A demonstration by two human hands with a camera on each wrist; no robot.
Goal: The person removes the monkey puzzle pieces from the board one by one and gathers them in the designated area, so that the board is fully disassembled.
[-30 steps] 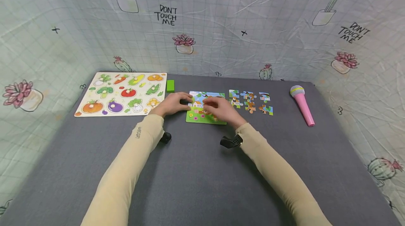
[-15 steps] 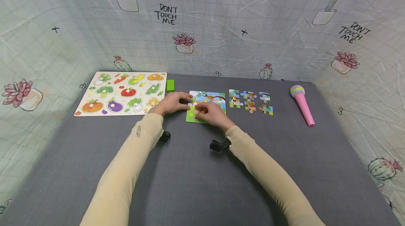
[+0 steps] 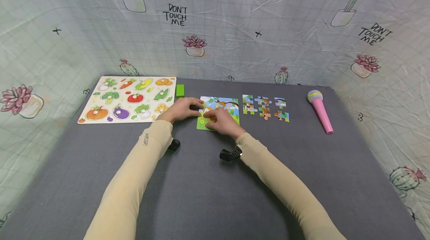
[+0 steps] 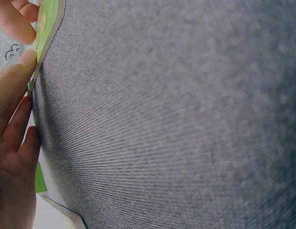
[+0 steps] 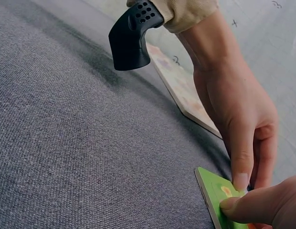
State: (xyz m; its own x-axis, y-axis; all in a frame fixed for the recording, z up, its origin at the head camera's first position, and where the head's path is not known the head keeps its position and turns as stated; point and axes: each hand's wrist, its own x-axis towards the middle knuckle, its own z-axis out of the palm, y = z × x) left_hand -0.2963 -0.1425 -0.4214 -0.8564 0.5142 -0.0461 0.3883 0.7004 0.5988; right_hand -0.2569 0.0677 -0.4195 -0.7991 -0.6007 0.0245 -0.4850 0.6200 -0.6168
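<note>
A small jigsaw puzzle with a bright garden picture lies on the grey table, its left part covered by fingers. At its left edge rests my left hand, thumb and forefinger apart against the rim; the thumb tip touches the green border in the left wrist view. My right hand reaches over the puzzle's lower left area. Its thumb lies extended on the green corner, and a gap shows between thumb and forefinger. Whether a piece sits beneath those fingertips is hidden.
Several loose jigsaw pieces lie right of the puzzle. Beyond them is a pink toy microphone. A wooden vegetable peg board and a green block are on the left. A printed cloth hangs behind.
My right hand has moved left and down over the puzzle, to its lower left, and its thumb and forefinger have spread apart. My left hand has stayed at the puzzle's left edge.
</note>
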